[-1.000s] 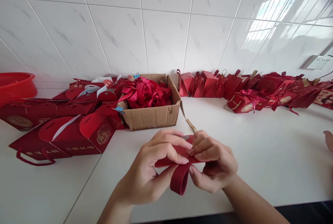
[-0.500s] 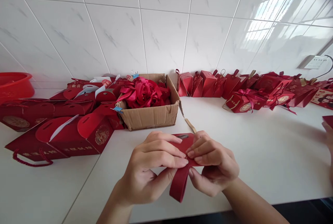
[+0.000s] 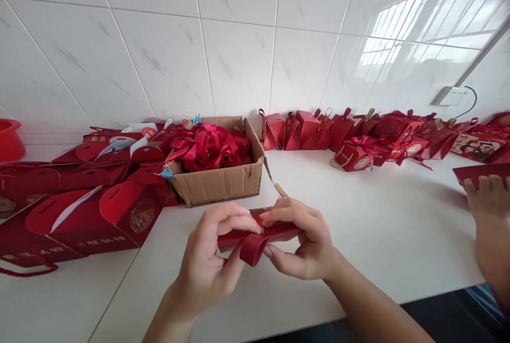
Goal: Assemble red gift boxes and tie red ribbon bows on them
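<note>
Smooth card piece [image 3: 280, 233], satiny ribbons [image 3: 213, 145], matt cardboard carton [image 3: 221, 185], glossy tiles [image 3: 235, 61]

Hands, three: left hand [image 3: 207, 258], right hand [image 3: 306, 239], one co-worker's hand [image 3: 489, 207]. One red piece [image 3: 285, 233] held, one ribbon loop [image 3: 252, 250] on it; one cardboard box [image 3: 219, 185], two blue clips [image 3: 167, 175], one red basin [image 3: 10, 140]. Gift boxes [image 3: 308, 129] many, overlapping, no exact tally.

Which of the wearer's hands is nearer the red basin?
Left. The left hand is well to the right of the red basin; the right hand is farther right.
</note>
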The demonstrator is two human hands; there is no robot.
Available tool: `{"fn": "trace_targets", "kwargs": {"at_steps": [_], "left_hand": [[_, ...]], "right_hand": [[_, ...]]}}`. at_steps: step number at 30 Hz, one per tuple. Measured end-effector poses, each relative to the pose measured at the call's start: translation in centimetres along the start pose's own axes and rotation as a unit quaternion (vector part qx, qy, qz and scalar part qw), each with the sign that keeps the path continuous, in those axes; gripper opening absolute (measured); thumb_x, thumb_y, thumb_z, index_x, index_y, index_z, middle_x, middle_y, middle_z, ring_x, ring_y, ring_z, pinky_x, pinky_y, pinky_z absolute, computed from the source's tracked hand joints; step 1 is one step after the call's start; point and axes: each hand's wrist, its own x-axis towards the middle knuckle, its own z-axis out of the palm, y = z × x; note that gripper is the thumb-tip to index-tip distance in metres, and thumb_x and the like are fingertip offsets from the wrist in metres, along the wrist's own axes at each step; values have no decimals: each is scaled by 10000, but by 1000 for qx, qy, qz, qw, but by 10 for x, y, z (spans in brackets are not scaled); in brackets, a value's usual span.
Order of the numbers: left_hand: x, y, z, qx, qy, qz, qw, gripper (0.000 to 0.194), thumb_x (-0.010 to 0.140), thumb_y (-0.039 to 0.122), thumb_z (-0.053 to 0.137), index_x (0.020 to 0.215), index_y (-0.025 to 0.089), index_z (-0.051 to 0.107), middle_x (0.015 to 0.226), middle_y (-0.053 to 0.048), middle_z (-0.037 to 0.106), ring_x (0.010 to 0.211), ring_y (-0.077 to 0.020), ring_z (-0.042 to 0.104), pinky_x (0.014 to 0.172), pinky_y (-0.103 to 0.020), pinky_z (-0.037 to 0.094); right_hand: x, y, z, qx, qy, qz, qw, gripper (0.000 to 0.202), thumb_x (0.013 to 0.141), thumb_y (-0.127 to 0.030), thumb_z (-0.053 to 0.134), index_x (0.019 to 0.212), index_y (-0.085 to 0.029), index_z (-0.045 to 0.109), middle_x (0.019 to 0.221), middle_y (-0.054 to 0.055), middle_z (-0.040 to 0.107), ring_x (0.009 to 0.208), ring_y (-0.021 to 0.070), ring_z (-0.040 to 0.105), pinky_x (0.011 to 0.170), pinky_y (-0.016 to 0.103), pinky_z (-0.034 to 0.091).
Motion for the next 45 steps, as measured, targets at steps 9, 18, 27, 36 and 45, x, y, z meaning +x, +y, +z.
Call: {"fn": "trace_targets", "kwargs": {"at_steps": [9,18,27,36,45], "left_hand": [[-1,-3,1,2,10,-59,998,468,782,44,578,1135,279,381,806,19,675,768,-150,659,633,-228,559],[1,0,9,-14,42,-110,993,315,834,149,579,1076,274,421,787,19,667,698,-143,673,633,-240,572],[-2,-2,12,-4,61,-143,988,293,825,189,620,1048,262,444,793,14,638,699,-131,664,599,-194,568],[-2,-5,13,-1,68,-146,987,289,826,183,619,1034,256,431,836,-4,618,741,-141,656,633,-212,569],[-2,-4,16,-33,69,-171,982,278,823,213,638,997,255,425,826,4,622,736,-137,643,630,-209,556]], "right_hand": [[3,2,0,32,4,45,998,131,778,-203,689,894,-185,631,781,58,657,696,157,614,620,289,535],[1,3,2,33,40,30,998,70,780,-163,687,816,-180,630,739,46,620,676,151,599,597,283,544],[1,3,4,20,51,47,997,62,777,-167,683,798,-180,626,727,54,655,683,161,623,604,297,543],[-1,8,6,47,58,44,996,66,784,-180,676,814,-184,617,758,61,675,700,172,652,629,310,556],[0,6,4,31,62,44,997,67,768,-162,688,784,-181,626,708,53,667,663,163,634,601,299,545]]}}
